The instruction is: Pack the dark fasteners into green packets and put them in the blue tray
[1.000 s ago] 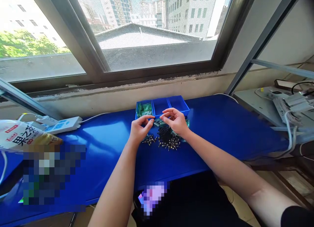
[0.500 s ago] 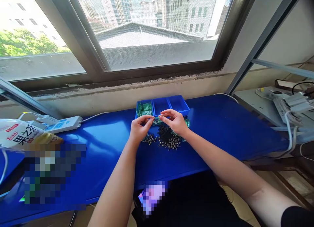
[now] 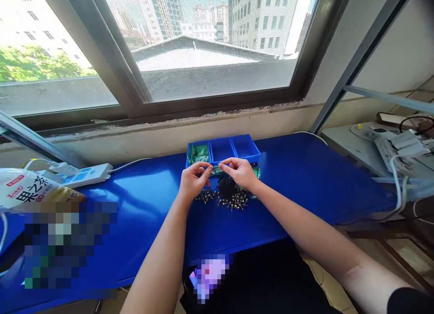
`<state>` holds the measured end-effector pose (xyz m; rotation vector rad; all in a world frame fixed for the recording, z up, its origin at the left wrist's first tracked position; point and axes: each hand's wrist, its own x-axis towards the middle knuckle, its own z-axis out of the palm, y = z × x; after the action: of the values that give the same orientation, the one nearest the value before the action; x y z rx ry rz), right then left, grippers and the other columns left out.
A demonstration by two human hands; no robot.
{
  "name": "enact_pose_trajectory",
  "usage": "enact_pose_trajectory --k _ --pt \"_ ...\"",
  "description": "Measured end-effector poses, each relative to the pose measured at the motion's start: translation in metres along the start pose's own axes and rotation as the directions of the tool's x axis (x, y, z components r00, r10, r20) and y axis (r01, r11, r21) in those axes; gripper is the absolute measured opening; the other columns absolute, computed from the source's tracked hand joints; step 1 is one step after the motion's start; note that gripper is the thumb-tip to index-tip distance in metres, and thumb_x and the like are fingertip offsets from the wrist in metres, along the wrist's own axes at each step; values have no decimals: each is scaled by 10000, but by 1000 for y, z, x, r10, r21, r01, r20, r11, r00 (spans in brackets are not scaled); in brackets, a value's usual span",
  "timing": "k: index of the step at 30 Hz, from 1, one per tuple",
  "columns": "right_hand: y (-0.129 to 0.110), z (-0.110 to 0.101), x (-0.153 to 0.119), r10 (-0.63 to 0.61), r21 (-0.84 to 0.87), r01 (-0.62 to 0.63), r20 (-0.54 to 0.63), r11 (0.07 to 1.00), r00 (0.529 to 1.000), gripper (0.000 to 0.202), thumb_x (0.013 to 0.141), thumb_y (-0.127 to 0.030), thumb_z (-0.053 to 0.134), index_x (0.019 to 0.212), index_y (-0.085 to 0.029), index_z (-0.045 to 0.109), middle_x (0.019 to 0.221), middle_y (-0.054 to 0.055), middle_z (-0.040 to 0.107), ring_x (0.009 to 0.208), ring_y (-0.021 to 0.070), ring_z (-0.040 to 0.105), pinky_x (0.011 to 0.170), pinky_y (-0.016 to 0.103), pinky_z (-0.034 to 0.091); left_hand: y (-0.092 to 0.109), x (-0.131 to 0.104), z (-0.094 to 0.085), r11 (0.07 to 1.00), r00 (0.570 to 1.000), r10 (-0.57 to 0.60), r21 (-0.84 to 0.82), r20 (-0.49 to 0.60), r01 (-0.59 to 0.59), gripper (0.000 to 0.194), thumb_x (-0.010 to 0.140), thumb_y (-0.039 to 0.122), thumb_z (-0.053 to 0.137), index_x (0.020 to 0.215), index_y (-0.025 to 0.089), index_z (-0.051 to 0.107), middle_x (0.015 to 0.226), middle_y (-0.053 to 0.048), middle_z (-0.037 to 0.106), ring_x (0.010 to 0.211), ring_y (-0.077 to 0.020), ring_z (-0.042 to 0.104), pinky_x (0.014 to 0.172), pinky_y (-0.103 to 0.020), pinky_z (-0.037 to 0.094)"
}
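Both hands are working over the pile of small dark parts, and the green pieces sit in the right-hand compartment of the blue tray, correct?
Not quite. In the head view the green pieces fill the left compartment of the blue tray; the right one looks bare. The left hand and right hand do meet above the pile of small dark parts.

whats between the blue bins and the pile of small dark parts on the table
In the head view, both hands, left and right, meet over that gap between the bins and the pile, pinching something small and greenish.

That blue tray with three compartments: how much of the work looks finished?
Done: only the left compartment of the blue tray holds green parts. In hand: left hand and right hand pinch something tiny together. Left: the pile of small dark parts on the table.
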<state>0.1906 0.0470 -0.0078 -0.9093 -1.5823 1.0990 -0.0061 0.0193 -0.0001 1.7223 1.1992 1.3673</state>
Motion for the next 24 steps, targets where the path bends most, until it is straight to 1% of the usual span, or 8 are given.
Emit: enact_pose_trajectory --k 2,4,7,10,13,17,21,24 --pt "1 2 -1 12 55 -13 12 998 1000 361 823 -540 747 957 -206 770 600 -26 593 558 128 547 562 278 453 1 0 0 1000 1000 -10 -25 -1 10 261 872 420 732 933 167 709 537 7 664 416 -124 612 437 -219 473" --pt "0 3 -1 -4 97 3 12 995 1000 351 819 -525 754 971 -209 763 770 25 719 688 160 649 661 303 521 2 0 -1 997 1000 -13 -70 -5 13 270 862 416 740 955 164 717 650 -28 728 501 -150 679 493 -242 536" --pt "-3 4 -3 -54 97 56 -21 994 998 335 826 -502 752 1010 -223 759 946 60 766 815 187 694 722 321 548 0 0 -1 994 999 11 -104 -32 -15 260 875 401 726 987 166 724 825 -70 776 672 -189 752 585 -271 586" --pt "-7 4 -3 -94 28 96 -70 995 993 287 831 -461 750 1004 -233 747 963 59 758 851 196 692 690 313 540 -3 0 0 996 997 49 -76 -60 -54 229 862 368 744 989 178 725 859 -66 773 735 -201 767 630 -281 597" --pt "-7 4 -3 -118 -26 116 -105 993 987 218 827 -412 744 921 -224 687 938 52 742 837 190 682 653 300 521 -5 1 1 996 993 91 -18 -80 -92 192 833 349 775 921 188 717 833 -51 764 736 -201 767 634 -282 594" --pt "-5 4 -3 -86 3 87 -128 996 988 279 803 -401 758 862 -221 554 891 29 725 754 160 660 632 281 492 -6 2 2 995 992 95 -9 -81 -96 248 803 351 803 779 192 614 736 -20 731 677 -186 753 580 -258 562" --pt "-7 3 -3 -18 38 22 -103 999 995 374 819 -455 754 1064 -229 582 880 13 735 604 118 587 574 270 448 -7 2 2 997 995 73 -26 -71 -75 351 798 351 806 714 197 502 783 -24 736 648 -166 741 576 -251 554" --pt "-7 2 -3 -36 38 39 -79 999 996 380 867 -493 702 1133 -228 648 920 31 748 673 138 625 608 278 469 -7 1 2 997 997 75 12 -27 -75 370 801 370 800 687 196 494 755 -23 723 631 -162 730 564 -251 551"
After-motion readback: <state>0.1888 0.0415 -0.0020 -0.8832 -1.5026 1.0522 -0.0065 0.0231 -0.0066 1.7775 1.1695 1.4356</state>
